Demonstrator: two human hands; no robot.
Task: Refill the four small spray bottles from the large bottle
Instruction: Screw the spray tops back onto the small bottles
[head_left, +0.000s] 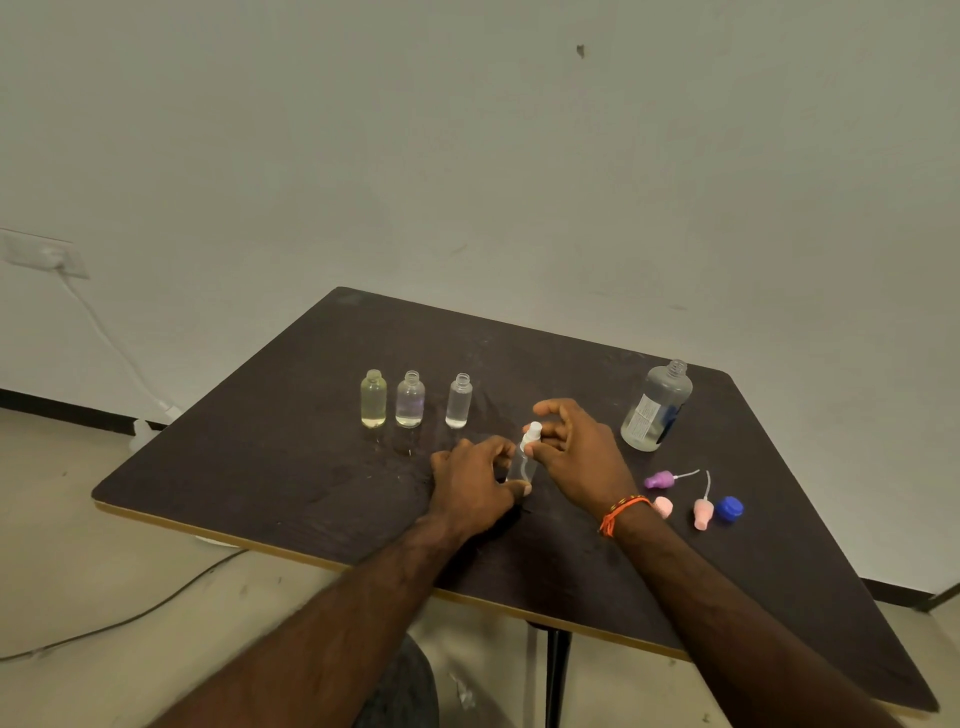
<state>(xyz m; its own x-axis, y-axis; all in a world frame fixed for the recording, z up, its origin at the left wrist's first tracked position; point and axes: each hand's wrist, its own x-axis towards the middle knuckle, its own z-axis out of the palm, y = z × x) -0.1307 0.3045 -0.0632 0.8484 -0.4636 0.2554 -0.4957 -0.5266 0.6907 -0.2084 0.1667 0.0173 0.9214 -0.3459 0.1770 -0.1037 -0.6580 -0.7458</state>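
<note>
We see the left hand (475, 480) gripping the body of a small spray bottle (521, 464) standing mid-table (270, 467), while the right hand (574, 449) pinches its white spray top (532, 435). Three uncapped small bottles (410, 399) stand far left; the large bottle (655, 406), uncapped, stands to the right.

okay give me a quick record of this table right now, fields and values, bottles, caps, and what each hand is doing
open small bottles: three uncapped, upright in a row, yellowish bottle, middle bottle, clear bottle
fourth small bottle: white spray top on it
left hand: holds the fourth bottle's body
right hand: grip on the spray top
large bottle: upright, uncapped, partly filled
loose tops: purple sprayer, two pink sprayers, blue cap
surface: dark table
</note>
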